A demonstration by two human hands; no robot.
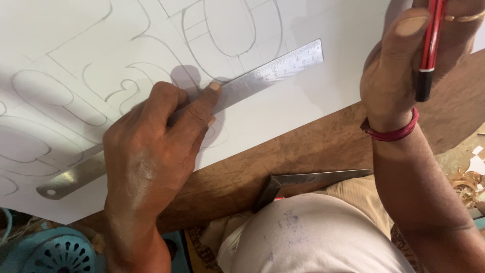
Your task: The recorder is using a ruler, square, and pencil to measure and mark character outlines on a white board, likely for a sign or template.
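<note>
Left hand (151,146) presses flat, fingers spread, on steel ruler (202,108) beneath it; right hand (409,65) grips red pencil (429,48)

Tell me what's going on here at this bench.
A person is at work on a white sheet with pencilled curved outlines, laid on a wooden board. The left hand presses a steel ruler flat and slanted across the sheet. The right hand is lifted off the sheet at the upper right, holding a red pencil. A metal square lies at the board's near edge, and wood shavings sit at the right.
</note>
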